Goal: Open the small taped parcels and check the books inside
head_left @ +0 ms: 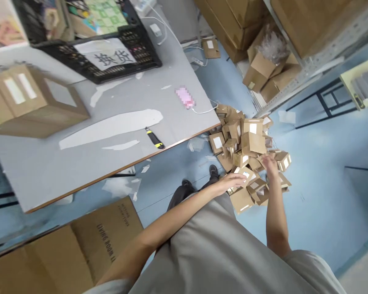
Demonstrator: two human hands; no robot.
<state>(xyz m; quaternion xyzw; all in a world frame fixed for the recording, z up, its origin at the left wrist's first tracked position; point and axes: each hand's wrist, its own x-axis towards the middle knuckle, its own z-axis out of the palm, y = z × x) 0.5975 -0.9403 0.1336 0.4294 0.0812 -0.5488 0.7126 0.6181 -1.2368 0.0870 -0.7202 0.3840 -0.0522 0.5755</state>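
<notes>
- My bare left hand (232, 179) reaches over the near side of the heap, fingers stretched out and loosely spread; I see nothing held, and can't tell whether it touches a box.
- My bare right hand (269, 165) is well apart from the left, over the heap's other side. It is too blurred for me to judge its grip or contact.
- The heap of small brown cardboard boxes (254, 143) lies on the blue floor (319, 163), beyond the corner of the grey table with a brown edge (184, 126).
- Done, by my judgement: many heaped boxes have been opened, as several show loose flaps. The black-and-yellow utility knife (155, 138) lies on the table, in neither hand.
- Left, as far as I can judge: the larger brown cardboard boxes (33, 98) on the table look closed. I can't count what remains in the heap.
- Writing: a white paper sheet (106, 53) on the black plastic crate (147, 49) reads 换货.
- The big brown carton (49, 261) below the table reads "LIVING ROOM", the rest unclear to me, with "FURNITURE" in smaller print.
- White labels on the heaped boxes are too small to read, and I make out no brand.
</notes>
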